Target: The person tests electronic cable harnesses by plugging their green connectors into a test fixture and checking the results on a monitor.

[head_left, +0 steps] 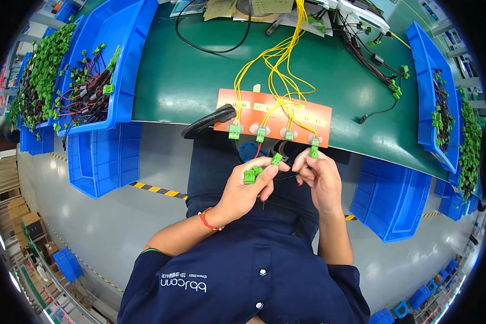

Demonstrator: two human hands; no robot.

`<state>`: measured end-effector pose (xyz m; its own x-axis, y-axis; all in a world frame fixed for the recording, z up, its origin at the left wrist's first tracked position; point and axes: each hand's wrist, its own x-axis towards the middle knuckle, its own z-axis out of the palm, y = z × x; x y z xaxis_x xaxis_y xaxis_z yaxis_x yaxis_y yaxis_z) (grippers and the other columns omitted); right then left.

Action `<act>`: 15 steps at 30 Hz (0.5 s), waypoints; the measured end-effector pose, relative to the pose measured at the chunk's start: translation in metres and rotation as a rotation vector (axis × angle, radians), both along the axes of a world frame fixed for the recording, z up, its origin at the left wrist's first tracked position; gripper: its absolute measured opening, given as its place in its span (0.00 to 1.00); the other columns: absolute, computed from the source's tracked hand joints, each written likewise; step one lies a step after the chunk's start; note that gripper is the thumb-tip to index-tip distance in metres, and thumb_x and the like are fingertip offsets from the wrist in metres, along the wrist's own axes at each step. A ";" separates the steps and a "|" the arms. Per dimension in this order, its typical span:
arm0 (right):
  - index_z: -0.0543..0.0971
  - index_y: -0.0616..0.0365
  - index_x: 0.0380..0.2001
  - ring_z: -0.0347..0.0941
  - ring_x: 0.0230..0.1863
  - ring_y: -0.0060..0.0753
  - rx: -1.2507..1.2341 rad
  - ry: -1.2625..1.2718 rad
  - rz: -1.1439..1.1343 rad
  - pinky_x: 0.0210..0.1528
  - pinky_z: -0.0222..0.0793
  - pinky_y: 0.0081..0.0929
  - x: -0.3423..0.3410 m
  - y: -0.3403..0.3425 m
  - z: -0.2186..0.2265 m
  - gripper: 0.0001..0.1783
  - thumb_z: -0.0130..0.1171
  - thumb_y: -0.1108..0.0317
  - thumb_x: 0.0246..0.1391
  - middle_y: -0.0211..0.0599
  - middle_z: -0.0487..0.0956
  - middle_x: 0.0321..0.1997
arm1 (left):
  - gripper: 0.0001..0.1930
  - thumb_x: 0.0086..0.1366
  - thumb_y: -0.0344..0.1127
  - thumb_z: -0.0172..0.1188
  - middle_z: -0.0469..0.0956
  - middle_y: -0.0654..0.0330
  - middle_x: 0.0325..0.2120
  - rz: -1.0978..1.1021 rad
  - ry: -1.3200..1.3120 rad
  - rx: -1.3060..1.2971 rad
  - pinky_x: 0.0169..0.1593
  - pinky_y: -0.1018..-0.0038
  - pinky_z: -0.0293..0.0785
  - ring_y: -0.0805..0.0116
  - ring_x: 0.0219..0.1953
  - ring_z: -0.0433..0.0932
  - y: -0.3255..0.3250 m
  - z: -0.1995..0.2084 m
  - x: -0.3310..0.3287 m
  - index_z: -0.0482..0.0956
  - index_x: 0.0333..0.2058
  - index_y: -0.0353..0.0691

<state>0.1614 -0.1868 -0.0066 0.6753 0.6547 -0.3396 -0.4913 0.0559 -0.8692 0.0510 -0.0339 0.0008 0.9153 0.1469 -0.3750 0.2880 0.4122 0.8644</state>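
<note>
My left hand (242, 189) is closed round small green terminal-block connectors. One green connector (276, 159) pokes out at its fingertips, and a green pair (252, 174) sits against the fingers. With thumb and fingers, my right hand (324, 181) pinches another green connector (314, 152). It meets the rightmost green socket (315, 141) on an orange board (237, 97) at the table edge; I cannot tell whether it is fully seated. Several sockets line the board's near edge, fed by yellow wires (275, 59). A dark thin cable runs between my hands.
The green table (183, 81) carries a black cable loop (216, 51) and dark wire harnesses (372, 59) at the back right. Blue bins stand at the left (127, 70) and right (424, 59), holding harnesses. A black strap-like piece (208, 121) overhangs the board's left end.
</note>
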 end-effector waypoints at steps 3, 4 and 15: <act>0.76 0.64 0.27 0.50 0.18 0.13 -0.003 -0.014 0.030 0.25 0.54 0.18 0.004 0.000 0.005 0.17 0.43 0.64 0.59 0.19 0.58 0.14 | 0.15 0.73 0.41 0.49 0.65 0.69 0.13 0.024 -0.001 -0.083 0.23 0.83 0.56 0.83 0.16 0.60 -0.005 0.001 0.009 0.78 0.41 0.33; 0.76 0.64 0.27 0.50 0.18 0.13 0.000 -0.012 0.028 0.25 0.54 0.18 0.004 0.000 0.003 0.17 0.43 0.64 0.59 0.19 0.58 0.14 | 0.15 0.73 0.41 0.49 0.65 0.69 0.13 0.023 0.001 -0.080 0.23 0.83 0.56 0.83 0.16 0.60 -0.006 -0.001 0.012 0.78 0.41 0.33; 0.77 0.64 0.27 0.58 0.19 0.17 0.001 -0.062 -0.017 0.26 0.58 0.18 0.005 0.001 -0.014 0.19 0.47 0.58 0.58 0.24 0.66 0.17 | 0.15 0.74 0.41 0.47 0.63 0.69 0.13 0.080 -0.033 -0.084 0.22 0.82 0.53 0.83 0.16 0.57 -0.013 -0.008 0.021 0.76 0.37 0.35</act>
